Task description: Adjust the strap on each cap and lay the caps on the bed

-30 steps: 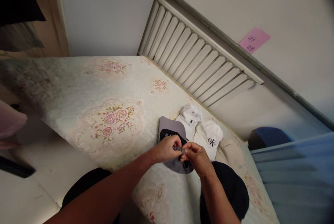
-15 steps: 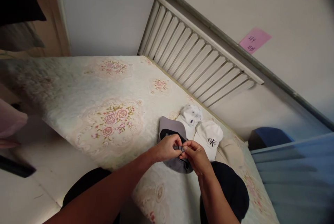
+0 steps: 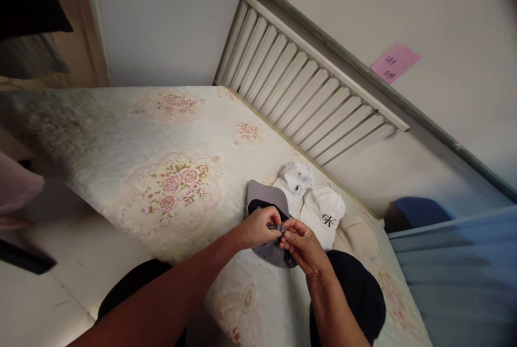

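A grey cap (image 3: 265,193) lies on the bed with its dark inside facing up. Both hands meet over its near edge, on the narrow grey back strap (image 3: 276,227). My left hand (image 3: 260,228) pinches one part of the strap. Close against it, my right hand (image 3: 302,242) is closed on the strap by thumb and fingertips; the fastening between them is partly hidden. Just beyond are a white cap (image 3: 296,179) with a small dark logo and a second white cap (image 3: 324,212) with black letters. A beige cap (image 3: 357,236) lies to the right.
The floral bedspread (image 3: 226,169) spreads under the caps. A white radiator (image 3: 299,77) runs along the wall behind. To the right hang a blue curtain (image 3: 456,271) and, behind it, a dark blue object (image 3: 420,212). My dark-clad knees are near the hands.
My right hand's fingers have shifted slightly at the strap, uncovering a bit more of it. My left hand and the caps stay nearly in place.
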`<act>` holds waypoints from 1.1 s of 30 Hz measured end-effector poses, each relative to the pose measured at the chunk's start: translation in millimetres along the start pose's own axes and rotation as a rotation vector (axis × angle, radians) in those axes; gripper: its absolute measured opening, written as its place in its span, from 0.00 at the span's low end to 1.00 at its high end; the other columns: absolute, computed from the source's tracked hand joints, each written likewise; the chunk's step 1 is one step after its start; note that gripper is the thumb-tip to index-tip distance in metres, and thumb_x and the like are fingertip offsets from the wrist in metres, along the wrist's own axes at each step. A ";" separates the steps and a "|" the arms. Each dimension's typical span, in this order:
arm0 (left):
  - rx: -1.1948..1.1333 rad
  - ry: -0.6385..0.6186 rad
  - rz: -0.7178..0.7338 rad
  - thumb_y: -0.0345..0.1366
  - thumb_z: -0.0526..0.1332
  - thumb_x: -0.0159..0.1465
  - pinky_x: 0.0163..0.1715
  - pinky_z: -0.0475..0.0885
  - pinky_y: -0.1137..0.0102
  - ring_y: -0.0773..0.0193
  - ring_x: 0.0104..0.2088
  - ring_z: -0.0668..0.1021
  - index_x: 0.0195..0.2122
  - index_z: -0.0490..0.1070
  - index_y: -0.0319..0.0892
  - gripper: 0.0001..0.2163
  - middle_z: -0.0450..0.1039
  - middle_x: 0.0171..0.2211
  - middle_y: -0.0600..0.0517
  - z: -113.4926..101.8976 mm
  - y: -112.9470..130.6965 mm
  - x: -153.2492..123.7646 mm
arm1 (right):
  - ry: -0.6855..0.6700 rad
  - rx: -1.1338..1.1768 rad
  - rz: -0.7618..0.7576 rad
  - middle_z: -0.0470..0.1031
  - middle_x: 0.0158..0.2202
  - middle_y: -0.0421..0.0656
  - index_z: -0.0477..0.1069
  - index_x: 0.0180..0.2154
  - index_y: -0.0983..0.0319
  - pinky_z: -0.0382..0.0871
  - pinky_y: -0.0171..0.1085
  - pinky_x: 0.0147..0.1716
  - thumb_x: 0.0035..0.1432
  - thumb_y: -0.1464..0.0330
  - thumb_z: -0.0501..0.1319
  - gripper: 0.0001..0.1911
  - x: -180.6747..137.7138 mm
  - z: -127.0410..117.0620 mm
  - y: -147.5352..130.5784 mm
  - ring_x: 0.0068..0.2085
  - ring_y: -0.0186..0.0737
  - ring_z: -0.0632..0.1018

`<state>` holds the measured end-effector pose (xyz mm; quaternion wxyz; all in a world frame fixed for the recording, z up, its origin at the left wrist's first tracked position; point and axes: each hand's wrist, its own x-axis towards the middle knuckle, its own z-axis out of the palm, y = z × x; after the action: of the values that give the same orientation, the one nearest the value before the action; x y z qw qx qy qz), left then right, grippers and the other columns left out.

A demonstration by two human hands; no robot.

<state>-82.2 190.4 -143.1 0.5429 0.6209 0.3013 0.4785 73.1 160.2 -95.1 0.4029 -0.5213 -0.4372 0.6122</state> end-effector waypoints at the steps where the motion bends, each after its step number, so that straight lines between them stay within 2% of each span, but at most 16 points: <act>1: -0.008 -0.005 -0.003 0.28 0.59 0.48 0.29 0.64 0.75 0.70 0.29 0.70 0.29 0.63 0.40 0.07 0.65 0.27 0.57 0.0 -0.8 0.3 | -0.009 -0.019 -0.012 0.71 0.23 0.36 0.71 0.32 0.61 0.71 0.33 0.27 0.39 0.67 0.72 0.16 -0.4 0.5 0.0 0.23 0.30 0.72; 6: -0.067 -0.042 -0.058 0.28 0.61 0.47 0.28 0.64 0.76 0.70 0.28 0.71 0.29 0.64 0.40 0.08 0.66 0.26 0.57 -1.0 -4.0 2.0 | -0.010 -0.171 -0.095 0.71 0.22 0.34 0.69 0.36 0.60 0.67 0.32 0.26 0.42 0.68 0.69 0.17 -2.4 3.4 1.0 0.22 0.30 0.72; 16: -0.183 -0.130 -0.117 0.28 0.60 0.49 0.27 0.65 0.75 0.70 0.26 0.73 0.30 0.65 0.39 0.07 0.69 0.25 0.57 -3.4 -1.8 3.2 | 0.091 -0.344 -0.142 0.70 0.21 0.35 0.69 0.35 0.61 0.64 0.34 0.25 0.45 0.63 0.67 0.15 -2.7 -3.5 6.9 0.21 0.33 0.71; 25: -0.098 -0.081 -0.105 0.27 0.59 0.48 0.22 0.61 0.77 0.71 0.24 0.71 0.29 0.66 0.39 0.07 0.68 0.23 0.57 -1.9 -8.7 4.3 | 0.094 -0.432 -0.133 0.68 0.19 0.34 0.68 0.35 0.61 0.62 0.34 0.24 0.45 0.63 0.66 0.14 -5.0 1.4 5.5 0.22 0.34 0.71; 33: -0.227 -0.148 -0.169 0.29 0.61 0.49 0.28 0.64 0.76 0.71 0.28 0.72 0.30 0.66 0.38 0.07 0.69 0.26 0.56 -5.7 -10.1 3.8 | 0.104 -0.493 -0.182 0.66 0.20 0.34 0.68 0.33 0.60 0.63 0.34 0.25 0.45 0.68 0.64 0.10 -6.5 6.5 3.2 0.23 0.34 0.70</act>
<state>-84.6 198.3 -152.1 0.6685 0.5615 0.2557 0.4152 67.3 152.4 -95.8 0.3393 -0.5930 -0.5967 0.4208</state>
